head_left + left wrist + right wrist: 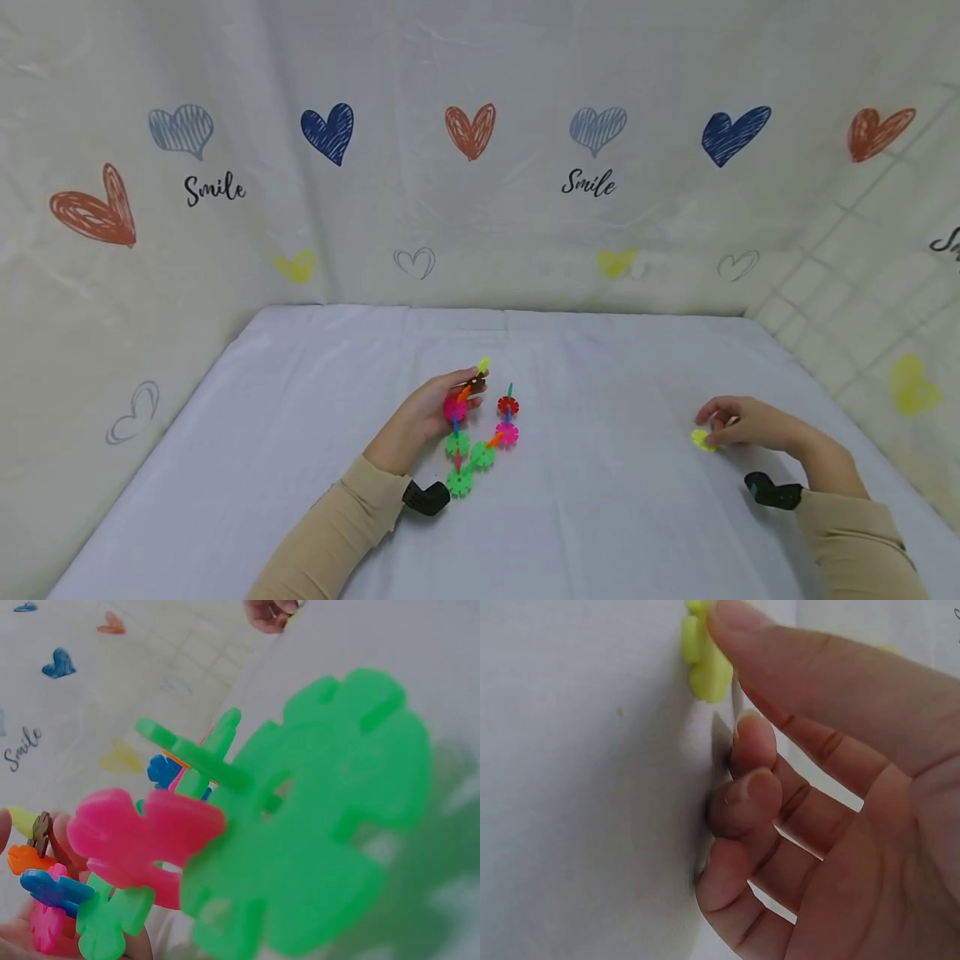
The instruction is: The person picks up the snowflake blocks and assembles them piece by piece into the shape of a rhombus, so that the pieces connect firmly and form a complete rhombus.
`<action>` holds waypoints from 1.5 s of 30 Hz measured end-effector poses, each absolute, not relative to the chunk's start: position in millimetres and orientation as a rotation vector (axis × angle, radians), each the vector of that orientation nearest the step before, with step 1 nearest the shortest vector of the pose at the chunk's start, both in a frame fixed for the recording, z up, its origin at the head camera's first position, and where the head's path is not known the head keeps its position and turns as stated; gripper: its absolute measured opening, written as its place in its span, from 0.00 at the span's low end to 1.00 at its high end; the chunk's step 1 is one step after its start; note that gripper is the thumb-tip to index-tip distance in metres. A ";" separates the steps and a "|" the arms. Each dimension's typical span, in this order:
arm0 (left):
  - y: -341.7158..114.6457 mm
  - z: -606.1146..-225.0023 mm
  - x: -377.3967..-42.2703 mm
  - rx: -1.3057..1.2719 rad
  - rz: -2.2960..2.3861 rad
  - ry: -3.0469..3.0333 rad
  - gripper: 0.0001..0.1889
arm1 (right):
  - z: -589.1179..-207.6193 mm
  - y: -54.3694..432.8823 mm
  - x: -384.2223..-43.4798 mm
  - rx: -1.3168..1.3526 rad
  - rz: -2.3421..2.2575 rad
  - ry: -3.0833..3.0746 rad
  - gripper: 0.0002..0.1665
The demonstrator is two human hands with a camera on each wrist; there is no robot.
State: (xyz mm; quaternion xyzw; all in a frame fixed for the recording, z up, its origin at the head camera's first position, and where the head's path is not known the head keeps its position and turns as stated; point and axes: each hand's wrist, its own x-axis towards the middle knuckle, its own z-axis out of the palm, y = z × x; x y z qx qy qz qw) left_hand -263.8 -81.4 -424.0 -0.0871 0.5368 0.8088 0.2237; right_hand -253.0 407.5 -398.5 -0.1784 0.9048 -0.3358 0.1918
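My left hand [433, 406] grips one end of a chain of interlocking plastic snowflake discs [460, 482]. Brown, orange and pink discs lie by its fingers, with a yellow one at the tip. From there the chain hangs in a U through green discs and rises to a red one [507, 406] on the right. A large green disc [315, 817] fills much of the left wrist view. Over on the right, my right hand [757, 427] pinches a loose yellow snowflake disc [702, 440] close to the tablecloth. Its thumb covers part of that disc [711, 675] in the right wrist view.
A white cloth [600, 517] covers the table. Behind it hangs a pale curtain [517, 217] printed with hearts and words, which also closes off both sides. Each wrist carries a black camera, one by the left sleeve [427, 498] and one by the right sleeve [772, 492].
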 end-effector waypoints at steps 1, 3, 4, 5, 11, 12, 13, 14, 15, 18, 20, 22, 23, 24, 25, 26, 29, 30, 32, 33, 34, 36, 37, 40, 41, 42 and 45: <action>-81.4 -423.9 -263.6 -0.255 2.240 1.467 0.14 | -399.0 407.2 -253.1 -0.506 -0.944 2.539 0.16; -81.7 -424.0 -263.1 -0.268 2.250 1.449 0.11 | -399.1 406.3 -253.2 -0.514 -0.932 2.546 0.15; -81.8 -424.0 -262.7 -0.266 2.252 1.448 0.10 | -398.9 405.7 -253.1 -0.513 -0.926 2.549 0.15; -82.0 -423.9 -262.4 -0.266 2.252 1.446 0.10 | -398.4 405.0 -252.8 -0.509 -0.916 2.553 0.14; -82.8 -423.4 -261.9 -0.267 2.245 1.442 0.10 | -395.1 401.4 -249.4 -0.469 -0.867 2.547 0.15; -82.9 -423.4 -262.1 -0.267 2.245 1.444 0.10 | -395.1 401.2 -248.9 -0.469 -0.863 2.548 0.15; -82.9 -423.1 -262.5 -0.269 2.243 1.444 0.10 | -395.3 401.1 -248.7 -0.472 -0.860 2.551 0.15; -82.9 -423.2 -262.8 -0.271 2.243 1.442 0.10 | -395.3 401.1 -248.3 -0.475 -0.859 2.555 0.15; -82.9 -423.2 -263.0 -0.270 2.241 1.446 0.10 | -395.4 401.2 -248.0 -0.480 -0.859 2.558 0.15; -83.0 -423.0 -263.2 -0.269 2.236 1.446 0.10 | -395.9 402.0 -247.4 -0.513 -0.856 2.565 0.14; -83.0 -422.7 -262.6 -0.271 2.232 1.441 0.10 | -395.5 402.2 -247.0 -0.541 -0.882 2.545 0.12; -83.3 -422.6 -261.6 -0.267 2.230 1.446 0.10 | -394.4 401.6 -247.2 -0.558 -0.914 2.523 0.11; -83.4 -422.6 -261.0 -0.264 2.229 1.451 0.11 | -393.5 400.6 -247.3 -0.560 -0.932 2.515 0.10; -83.6 -422.5 -260.5 -0.264 2.229 1.452 0.11 | -392.3 399.3 -247.5 -0.554 -0.945 2.514 0.10; -83.7 -422.3 -260.1 -0.263 2.228 1.455 0.11 | -390.9 397.6 -247.8 -0.553 -0.962 2.516 0.10; -84.1 -422.3 -259.5 -0.267 2.231 1.457 0.10 | -389.5 395.2 -248.4 -0.539 -0.975 2.524 0.09; -85.0 -422.0 -259.2 -0.282 2.235 1.461 0.10 | -385.6 384.8 -252.0 -0.539 -1.020 2.577 0.08; -85.3 -421.8 -259.3 -0.289 2.238 1.458 0.10 | -384.0 380.5 -253.4 -0.541 -1.037 2.601 0.08; -85.9 -421.9 -259.7 -0.292 2.243 1.451 0.10 | -380.7 371.4 -256.3 -0.543 -1.081 2.637 0.10; -85.7 -421.6 -260.2 -0.289 2.241 1.450 0.11 | -379.1 366.8 -257.9 -0.547 -1.104 2.655 0.11; -85.7 -421.6 -260.6 -0.285 2.243 1.445 0.11 | -377.2 361.8 -259.0 -0.535 -1.134 2.668 0.13; -85.0 -421.2 -261.1 -0.281 2.239 1.440 0.11 | -374.3 351.1 -261.0 -0.511 -1.194 2.686 0.16; -84.5 -421.0 -261.3 -0.277 2.236 1.438 0.12 | -373.3 345.6 -262.2 -0.501 -1.226 2.690 0.17; -83.2 -421.0 -261.6 -0.272 2.225 1.443 0.13 | -371.5 325.7 -266.4 -0.501 -1.322 2.694 0.18; -82.7 -420.8 -261.5 -0.269 2.221 1.445 0.13 | -370.8 318.4 -268.1 -0.505 -1.344 2.697 0.18; -82.4 -421.0 -261.6 -0.265 2.218 1.447 0.13 | -370.0 310.9 -269.8 -0.505 -1.368 2.699 0.18; -81.6 -420.8 -261.5 -0.258 2.213 1.445 0.15 | -368.4 288.8 -275.7 -0.516 -1.420 2.712 0.17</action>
